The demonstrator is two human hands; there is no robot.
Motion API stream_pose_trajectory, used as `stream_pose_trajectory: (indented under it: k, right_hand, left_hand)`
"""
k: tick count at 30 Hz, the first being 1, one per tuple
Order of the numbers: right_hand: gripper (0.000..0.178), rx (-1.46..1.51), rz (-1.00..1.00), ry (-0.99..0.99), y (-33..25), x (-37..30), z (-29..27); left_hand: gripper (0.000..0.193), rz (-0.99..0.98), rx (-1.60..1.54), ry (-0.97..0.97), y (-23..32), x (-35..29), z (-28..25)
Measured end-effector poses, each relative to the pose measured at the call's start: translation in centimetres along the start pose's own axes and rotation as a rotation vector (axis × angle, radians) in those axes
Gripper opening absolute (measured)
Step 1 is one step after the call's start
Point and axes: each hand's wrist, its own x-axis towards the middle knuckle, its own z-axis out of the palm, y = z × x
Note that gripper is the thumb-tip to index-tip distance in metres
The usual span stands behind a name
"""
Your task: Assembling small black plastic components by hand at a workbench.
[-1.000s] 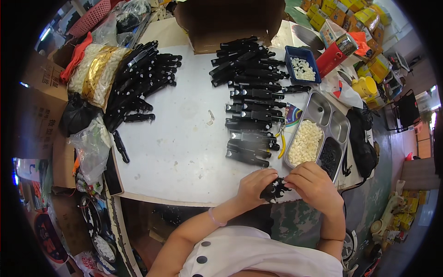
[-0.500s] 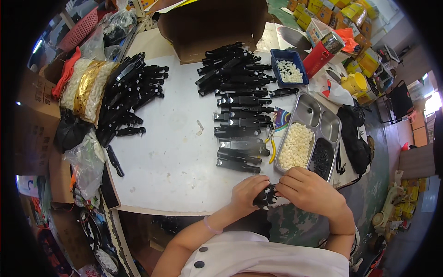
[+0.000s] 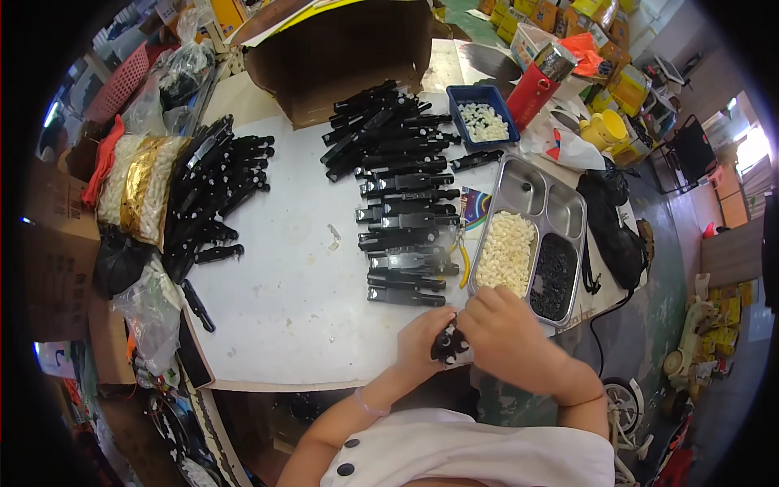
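My left hand is wrapped round a black plastic part with small pale spots on its end, held just off the table's front edge. Right beside it, my right hand has its fingers bunched together over the tray's near end; whatever they pinch is hidden. The steel compartment tray holds small cream-coloured pieces on the left and small black pieces on the right. Beyond my left hand, a column of long black plastic parts lies across the white table.
Another heap of black parts lies at the left, beside a bag of white pieces. Yellow-handled pliers lie by the tray. A blue bin, a red flask and an open cardboard box stand at the back.
My right hand's fingers have lifted from the black part toward the tray's near edge. The black part has turned in my left hand. The whole view has shifted somewhat.
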Motion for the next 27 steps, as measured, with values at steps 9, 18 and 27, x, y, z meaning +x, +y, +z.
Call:
stream_pose_trajectory:
  k: [9, 18, 27]
  right_hand:
    - [0.013, 0.362, 0.629, 0.435, 9.3, -0.4, 8.8]
    - [0.013, 0.791, 0.901, 0.471, 7.8, -1.5, 8.0]
    - [0.021, 0.771, 0.178, 0.389, -0.8, -1.9, 0.1]
  left_hand:
    - [0.059, 0.07, 0.06, 0.022, -0.7, 0.0, 0.4]
    - [0.061, -0.011, -0.016, 0.055, -0.6, 0.0, 0.8]
    - [0.061, 0.039, 0.032, 0.078, -0.1, 0.3, 0.3]
